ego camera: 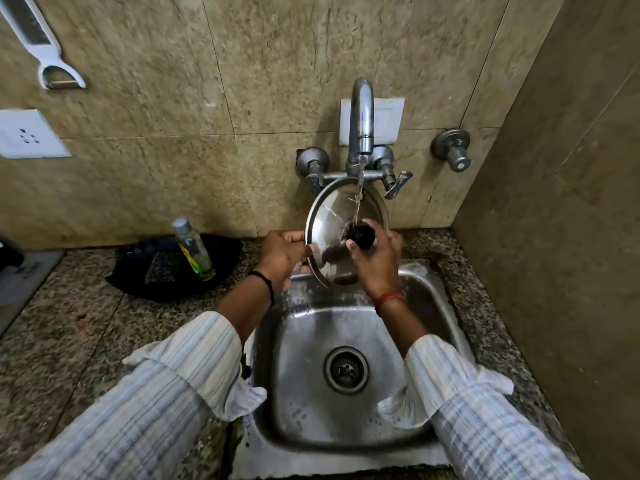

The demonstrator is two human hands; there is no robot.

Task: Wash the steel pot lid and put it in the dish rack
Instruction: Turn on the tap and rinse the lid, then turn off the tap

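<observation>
Two sleeves: the striped cuffs (221, 362) hang low over the sink (304, 427) and could get wet.
Sink: it is steel, near the person, with a drain (346, 370) in the middle. If the lid falls, it bangs down here.
Left hand: the left hand (282, 256) pinches the left rim of the steel pot lid (329, 216). Wet fingers could slide off the thin edge.
Right hand: the right hand (375, 261) is closed around the black knob (362, 236).
Lid: it is held up on its edge over the far side of the sink, under the tap (360, 126).
Water: the stream (358, 192) hits the lid by the knob. It could splash out onto the counter (86, 323).
Bottle: the bottle (194, 249) stands far left, well apart.
Dish rack: I cannot see one, so the carry could drip.
</observation>
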